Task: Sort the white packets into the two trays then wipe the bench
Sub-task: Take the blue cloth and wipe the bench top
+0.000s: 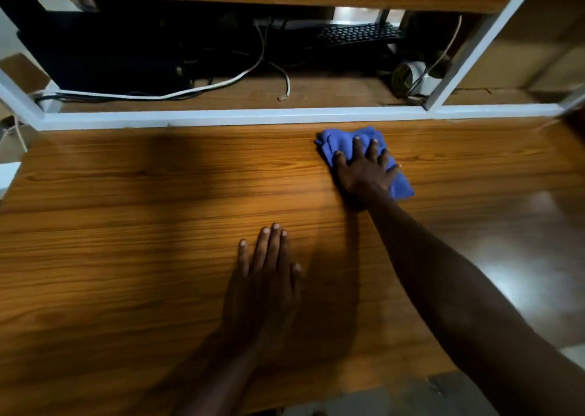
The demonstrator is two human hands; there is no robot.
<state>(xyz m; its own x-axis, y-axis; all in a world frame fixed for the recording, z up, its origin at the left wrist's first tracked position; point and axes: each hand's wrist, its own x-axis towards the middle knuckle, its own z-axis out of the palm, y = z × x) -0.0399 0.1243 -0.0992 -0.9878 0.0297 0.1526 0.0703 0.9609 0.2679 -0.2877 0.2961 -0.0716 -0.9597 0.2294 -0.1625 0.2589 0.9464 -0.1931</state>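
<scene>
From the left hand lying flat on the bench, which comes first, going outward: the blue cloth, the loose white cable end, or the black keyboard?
1. blue cloth, on the bench ahead and right of the left hand, under the right hand.
2. white cable end, on the shelf behind the white rail.
3. black keyboard, far back right on the shelf.

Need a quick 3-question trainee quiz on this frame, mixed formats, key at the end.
1. True or false: the left hand lies flat on the bench and holds nothing.
2. What does the right hand press on? A) a white packet B) the blue cloth C) the keyboard
3. Fill in: behind the white rail, the white cable lies on the ____ shelf.

Key: 1 true; 2 B; 3 lower. The right hand's fingers are spread over the cloth near the back edge of the bench. No packets or trays are in view.
</scene>
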